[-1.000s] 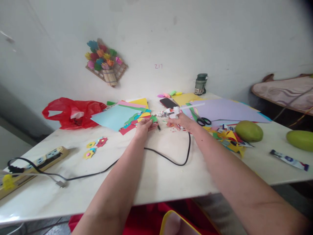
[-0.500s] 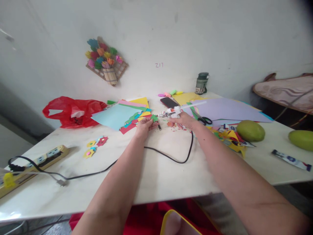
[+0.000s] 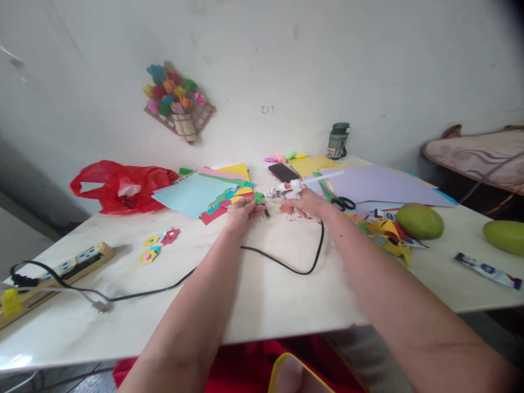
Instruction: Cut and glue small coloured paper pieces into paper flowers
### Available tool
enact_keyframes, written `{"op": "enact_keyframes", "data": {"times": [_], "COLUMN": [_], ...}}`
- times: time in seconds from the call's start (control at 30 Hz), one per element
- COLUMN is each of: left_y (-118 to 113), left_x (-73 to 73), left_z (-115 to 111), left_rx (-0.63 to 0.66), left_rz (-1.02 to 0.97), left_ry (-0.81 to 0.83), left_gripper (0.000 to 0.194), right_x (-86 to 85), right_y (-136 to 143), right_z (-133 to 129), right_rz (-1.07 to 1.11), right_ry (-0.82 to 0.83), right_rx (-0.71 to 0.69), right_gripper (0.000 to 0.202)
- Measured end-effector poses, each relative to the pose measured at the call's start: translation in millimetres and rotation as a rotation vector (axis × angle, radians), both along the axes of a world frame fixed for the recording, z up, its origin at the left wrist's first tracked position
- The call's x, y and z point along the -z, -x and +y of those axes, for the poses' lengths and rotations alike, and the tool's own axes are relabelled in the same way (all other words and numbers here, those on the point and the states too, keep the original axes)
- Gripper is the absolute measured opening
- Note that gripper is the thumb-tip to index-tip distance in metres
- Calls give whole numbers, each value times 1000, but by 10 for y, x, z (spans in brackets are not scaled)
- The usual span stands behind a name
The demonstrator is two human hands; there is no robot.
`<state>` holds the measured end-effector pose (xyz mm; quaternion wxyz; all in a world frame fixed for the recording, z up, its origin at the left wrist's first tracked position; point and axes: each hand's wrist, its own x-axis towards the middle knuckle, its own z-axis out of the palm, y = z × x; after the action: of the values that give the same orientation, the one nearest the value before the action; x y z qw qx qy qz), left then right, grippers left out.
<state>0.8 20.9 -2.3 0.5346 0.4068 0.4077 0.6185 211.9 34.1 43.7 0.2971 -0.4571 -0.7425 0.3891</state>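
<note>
In my right hand is a white hot glue gun, its nozzle pointing left and a clear glue stick coming out of its back. My left hand pinches a small green paper flower close to the nozzle. Whether the tip touches the paper, I cannot tell. A short dark stick-like piece shows just below the green paper. Small orange and red paper bits lie under my right hand. The gun's black cord loops across the table below both hands.
Left on the table are paper flowers, a power strip and a red plastic bag. Coloured paper, a phone and scissors lie farther back. Paper scraps, green fruits and a tube are right.
Both hands hold almost the same pose. The glue gun stays beside the green paper flower, and the view has shifted only very slightly.
</note>
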Motion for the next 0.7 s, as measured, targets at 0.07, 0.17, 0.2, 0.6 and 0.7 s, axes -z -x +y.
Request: {"op": "enact_keyframes", "data": {"times": [0.07,0.17,0.2,0.6,0.7], "left_y": [0,2,3,3,-2], "left_x": [2,6,8,12,1], "left_z": [2,1,1,8,-5], "left_rx": [0,2,3,3,1], "left_rz": [0,-3,-1,9,12], "left_ry": [1,-1,-1,7,7], "left_gripper": [21,21,20,19,19], "right_x": [-4,-23,-31,-129,-117], "right_y": [3,12,15,40,43], "right_z": [-3,-21,-29,-124,-113], "right_rz": [8,14,14,-29,-43], "right_ry": [0,7,10,59,59], "right_rx": [-8,-9,-7,87,90], "right_gripper": [38,39,39,34,33]}}
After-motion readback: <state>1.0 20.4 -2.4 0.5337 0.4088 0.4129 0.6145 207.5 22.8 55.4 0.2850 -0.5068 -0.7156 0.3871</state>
